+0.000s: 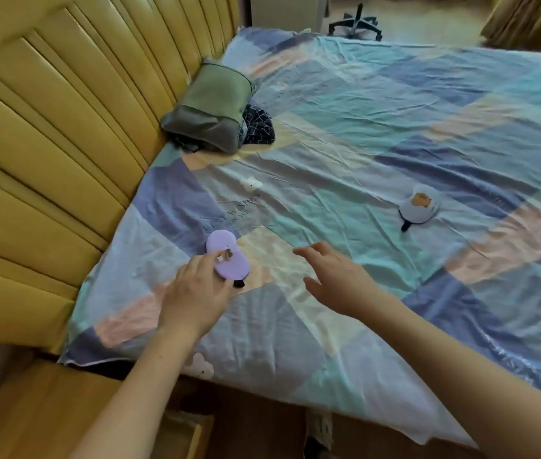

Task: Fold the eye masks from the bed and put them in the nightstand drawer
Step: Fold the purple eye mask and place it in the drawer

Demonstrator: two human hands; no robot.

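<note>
Spreading across most of the view, the bed [378, 134] carries a wrinkled patchwork sheet in teal, blue, peach and cream blocks, with faint printed lettering near the left side. Along its left edge runs the headboard [47, 134], padded in mustard-yellow ribbed panels. A green-grey pillow [211, 111] leans against that headboard at the far end, with a dark patterned cloth [259, 125] bunched just beside it on the right. Beyond the foot of the bed, the dark wheeled base of a chair [355, 24] stands on the floor. At the bottom left, below the mattress edge, a wooden piece of furniture [63, 409] shows — whether its drawer stands open I cannot tell.

Both bare forearms reach in from the bottom. The left hand [196, 293] is closed around the near end of the purple eye mask [226, 256], which lies folded on the sheet near the headboard side, its black strap end poking out just beside the fingers. The right hand [332, 276] hovers over the sheet with fingers spread and loose, holding nothing, a little apart from the purple mask.

Well to the right, the white eye mask [418, 207] sits alone on the sheet — folded, with an orange patch on top and a dark strap trailing towards the near edge.
</note>
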